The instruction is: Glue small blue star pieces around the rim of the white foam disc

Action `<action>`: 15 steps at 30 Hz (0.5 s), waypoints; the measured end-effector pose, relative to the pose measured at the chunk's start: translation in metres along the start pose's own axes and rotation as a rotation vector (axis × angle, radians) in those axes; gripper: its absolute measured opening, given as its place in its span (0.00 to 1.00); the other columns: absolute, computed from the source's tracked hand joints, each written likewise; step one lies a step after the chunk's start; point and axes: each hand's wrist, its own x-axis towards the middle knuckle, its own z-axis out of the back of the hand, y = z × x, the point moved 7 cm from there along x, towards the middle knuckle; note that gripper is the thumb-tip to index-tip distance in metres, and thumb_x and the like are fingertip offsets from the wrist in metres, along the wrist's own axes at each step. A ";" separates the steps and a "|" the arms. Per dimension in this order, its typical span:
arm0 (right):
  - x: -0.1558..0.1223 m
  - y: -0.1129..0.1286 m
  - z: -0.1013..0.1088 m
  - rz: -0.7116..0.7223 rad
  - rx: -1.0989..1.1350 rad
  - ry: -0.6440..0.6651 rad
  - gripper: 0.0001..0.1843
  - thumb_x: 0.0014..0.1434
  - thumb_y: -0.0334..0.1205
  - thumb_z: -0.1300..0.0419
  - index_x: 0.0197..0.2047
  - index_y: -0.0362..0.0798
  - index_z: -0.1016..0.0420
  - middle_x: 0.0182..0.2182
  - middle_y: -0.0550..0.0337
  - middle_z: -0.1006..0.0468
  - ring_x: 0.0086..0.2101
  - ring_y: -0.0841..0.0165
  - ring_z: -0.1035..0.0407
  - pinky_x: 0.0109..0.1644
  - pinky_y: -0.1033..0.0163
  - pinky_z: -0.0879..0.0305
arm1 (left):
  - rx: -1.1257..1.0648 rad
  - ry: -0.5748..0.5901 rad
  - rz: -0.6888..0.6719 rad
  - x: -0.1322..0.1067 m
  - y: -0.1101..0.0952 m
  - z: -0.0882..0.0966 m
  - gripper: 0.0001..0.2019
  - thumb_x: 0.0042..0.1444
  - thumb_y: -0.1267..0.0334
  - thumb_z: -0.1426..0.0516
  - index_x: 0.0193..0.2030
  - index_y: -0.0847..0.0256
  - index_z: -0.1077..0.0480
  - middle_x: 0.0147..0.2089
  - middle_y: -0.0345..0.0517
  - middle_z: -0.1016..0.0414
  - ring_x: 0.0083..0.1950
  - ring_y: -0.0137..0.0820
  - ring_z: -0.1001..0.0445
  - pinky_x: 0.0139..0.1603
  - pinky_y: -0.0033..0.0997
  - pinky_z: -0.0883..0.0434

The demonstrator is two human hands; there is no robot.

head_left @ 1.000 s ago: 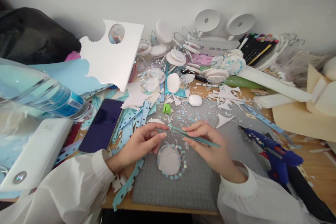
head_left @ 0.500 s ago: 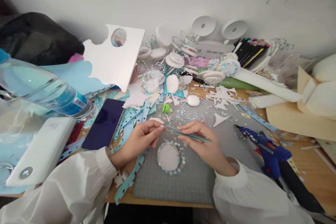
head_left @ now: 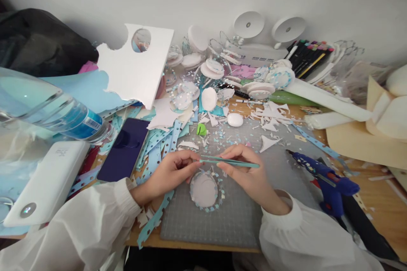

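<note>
My right hand (head_left: pixel 243 169) is closed on a pair of teal tweezers (head_left: pixel 235 162), whose tips point left. Those tips meet the fingertips of my left hand (head_left: pixel 173 171), which is pinched shut; a tiny pale piece seems to sit there, too small to make out for certain. Just below both hands lies a white foam disc (head_left: pixel 204 191) ringed with small blue and white stars, resting on the grey cutting mat (head_left: pixel 235 224). Beyond my fingers are a small green object (head_left: pixel 201 129) and a white oval piece (head_left: pixel 235 120).
A blue glue gun (head_left: pixel 327 178) lies at the right. On the left are a phone (head_left: pixel 124 150), a white power bank (head_left: pixel 47 184), a water bottle (head_left: pixel 60 108) and punched paper strips (head_left: pixel 155 218). Foam scraps, decorated discs (head_left: pixel 212 69) and markers (head_left: pixel 307 61) crowd the back.
The tweezers have turned flatter, and their tips have come to my left fingertips. My left hand has dropped slightly. The whole view has shifted a little.
</note>
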 end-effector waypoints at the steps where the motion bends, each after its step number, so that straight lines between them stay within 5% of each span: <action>1: 0.000 0.000 -0.001 -0.004 -0.001 0.013 0.07 0.54 0.41 0.33 0.31 0.51 0.28 0.29 0.60 0.23 0.30 0.68 0.27 0.32 0.63 0.29 | -0.002 0.004 0.001 0.000 0.000 0.000 0.15 0.59 0.52 0.43 0.37 0.66 0.29 0.19 0.33 0.39 0.19 0.21 0.41 0.21 0.21 0.45; 15: 0.003 -0.006 0.008 -0.040 0.046 -0.020 0.08 0.53 0.40 0.32 0.29 0.51 0.28 0.27 0.62 0.25 0.26 0.71 0.31 0.28 0.66 0.34 | 0.030 0.012 0.026 -0.001 0.002 0.000 0.14 0.59 0.53 0.43 0.37 0.65 0.29 0.21 0.35 0.37 0.21 0.22 0.38 0.22 0.22 0.42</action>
